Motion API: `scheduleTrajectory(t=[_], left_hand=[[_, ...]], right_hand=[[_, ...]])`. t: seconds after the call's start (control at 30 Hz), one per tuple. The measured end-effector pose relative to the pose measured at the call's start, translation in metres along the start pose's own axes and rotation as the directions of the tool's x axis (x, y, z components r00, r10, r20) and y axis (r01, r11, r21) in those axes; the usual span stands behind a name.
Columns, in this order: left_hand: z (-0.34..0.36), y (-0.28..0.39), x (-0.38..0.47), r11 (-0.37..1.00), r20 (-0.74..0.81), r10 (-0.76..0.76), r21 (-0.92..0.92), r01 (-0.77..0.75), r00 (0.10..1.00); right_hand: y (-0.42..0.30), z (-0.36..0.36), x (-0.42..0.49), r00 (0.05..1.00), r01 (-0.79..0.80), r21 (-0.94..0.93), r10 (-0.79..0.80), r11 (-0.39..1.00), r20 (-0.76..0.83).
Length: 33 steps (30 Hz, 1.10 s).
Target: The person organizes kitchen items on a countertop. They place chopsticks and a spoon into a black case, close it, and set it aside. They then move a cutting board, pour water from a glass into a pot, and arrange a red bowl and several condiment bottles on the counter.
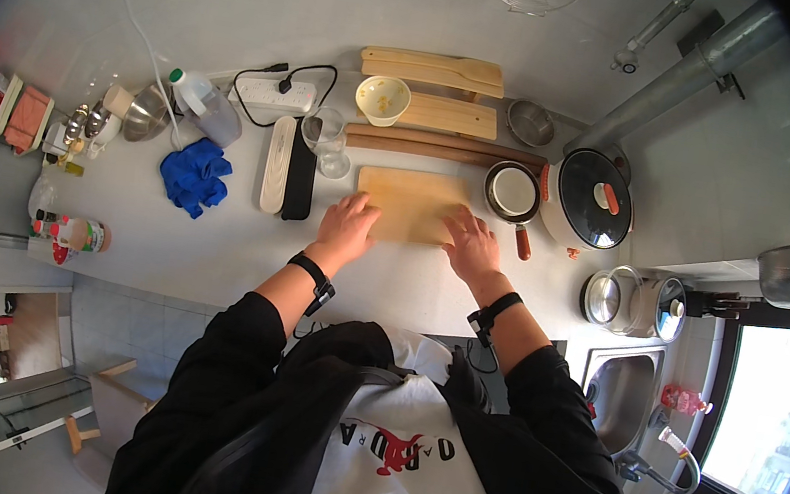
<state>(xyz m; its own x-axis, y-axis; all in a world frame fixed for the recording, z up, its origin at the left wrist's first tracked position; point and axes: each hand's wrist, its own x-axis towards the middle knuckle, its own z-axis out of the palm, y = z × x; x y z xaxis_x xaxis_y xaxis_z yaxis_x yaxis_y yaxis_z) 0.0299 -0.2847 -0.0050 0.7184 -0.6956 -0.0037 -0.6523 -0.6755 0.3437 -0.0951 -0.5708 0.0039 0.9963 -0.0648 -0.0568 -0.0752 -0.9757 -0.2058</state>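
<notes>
A wooden cutting board [413, 200] lies on the white counter in front of me. My left hand [349, 225] takes its left edge near the front corner, fingertips against the wood. At the opposite edge, my right hand [473, 243] grips the board with thumb and fingers; their undersides are hidden. Right of the board sits a small pan [499, 208] with a red-brown handle and a white dish [513, 191] in it. A clear stemmed glass [325, 132] stands beyond my left hand, beside a long black case [299, 188] and a cream one [274, 177].
Behind the board are brown rods [439, 149] and a wooden rack [451, 115] with a cream bowl [383, 99]. A lidded pot [593, 199] stands right, above a sink [619, 400]. Leftward are a blue cloth [194, 176], a plastic jug [208, 111] and a corded power strip [272, 93].
</notes>
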Motion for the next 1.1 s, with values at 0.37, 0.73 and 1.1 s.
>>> scheduleTrajectory(t=[0.37, 0.73, 1.1], left_hand=[[0.011, -0.005, 0.018, 1.0, -0.111, -0.002, -0.01, 0.001, 0.994], [0.007, 0.001, 0.029, 0.997, -0.046, -0.066, 0.025, 0.067, 0.997], [0.011, 0.006, 0.028, 0.996, -0.057, -0.082, 0.027, 0.083, 0.995]], right_hand=[[0.001, 0.006, 0.015, 0.999, -0.044, 0.041, 0.045, 0.998, -0.013], [0.002, 0.007, 0.027, 0.996, -0.09, 0.047, 0.09, 0.995, -0.005], [-0.006, 0.002, 0.029, 0.975, -0.221, 0.124, 0.215, 0.967, 0.062]])
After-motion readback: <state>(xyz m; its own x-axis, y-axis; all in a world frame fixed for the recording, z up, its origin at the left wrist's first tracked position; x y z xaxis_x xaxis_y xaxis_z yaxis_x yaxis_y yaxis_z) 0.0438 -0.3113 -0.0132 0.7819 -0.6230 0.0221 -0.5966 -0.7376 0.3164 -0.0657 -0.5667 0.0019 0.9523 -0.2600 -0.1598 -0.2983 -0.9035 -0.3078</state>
